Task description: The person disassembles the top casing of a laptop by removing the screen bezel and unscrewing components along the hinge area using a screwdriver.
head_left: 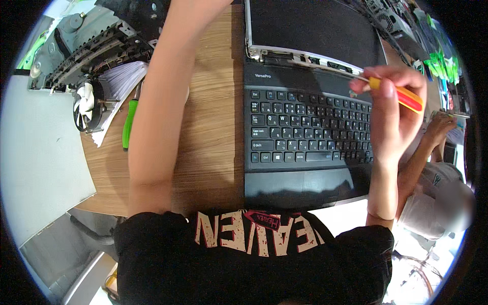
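In my right hand [399,96], the fingers are closed around a screwdriver [408,100] with a yellow, orange and red handle. Its thin metal shaft points left, along the lower edge of the laptop screen [310,28]. Along that edge a silver frame and a hinge lie exposed. Below the screen is the black laptop's keyboard [310,127], partly shaded and covered on the right by my right hand. My left arm reaches forward past the laptop's left side; only the base of my left hand [206,7] shows at the upper edge, and its fingers are out of the picture.
Left of my arm lie green-handled pliers or a similar tool [129,124], a cooling fan [86,104], papers [124,81] and an opened metal chassis [91,56]. Green-tipped items [442,66] stand at far right. Another person's arm [427,140] is on the right.
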A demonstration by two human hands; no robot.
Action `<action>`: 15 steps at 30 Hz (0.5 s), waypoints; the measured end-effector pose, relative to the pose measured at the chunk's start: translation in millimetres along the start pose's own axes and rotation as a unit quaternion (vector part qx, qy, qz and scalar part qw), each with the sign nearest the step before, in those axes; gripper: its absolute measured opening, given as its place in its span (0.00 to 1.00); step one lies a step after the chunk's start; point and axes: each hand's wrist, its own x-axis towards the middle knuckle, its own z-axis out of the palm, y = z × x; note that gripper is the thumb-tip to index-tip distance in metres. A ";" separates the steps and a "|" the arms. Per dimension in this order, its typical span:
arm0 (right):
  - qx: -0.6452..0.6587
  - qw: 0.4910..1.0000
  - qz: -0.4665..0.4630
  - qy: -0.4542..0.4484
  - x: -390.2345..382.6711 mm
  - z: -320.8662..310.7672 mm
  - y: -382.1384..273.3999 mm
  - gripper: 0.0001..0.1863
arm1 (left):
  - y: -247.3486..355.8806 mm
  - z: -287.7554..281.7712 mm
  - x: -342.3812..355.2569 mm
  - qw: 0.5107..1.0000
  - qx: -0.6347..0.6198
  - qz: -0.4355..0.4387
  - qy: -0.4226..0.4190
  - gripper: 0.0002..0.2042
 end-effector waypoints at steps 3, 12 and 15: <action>-0.034 0.999 0.000 -0.038 20.7 19.9 17.0 0.07 | -4.7 -2.7 9.7 0.997 -0.021 -0.059 0.048 0.12; -0.079 0.994 0.033 -0.072 52.3 49.8 52.0 0.08 | -33.1 -10.0 9.1 0.992 -0.105 -0.043 0.058 0.15; -0.107 0.990 0.036 -0.086 53.7 52.5 59.4 0.06 | -30.0 -9.6 9.7 0.994 -0.079 -0.050 0.052 0.14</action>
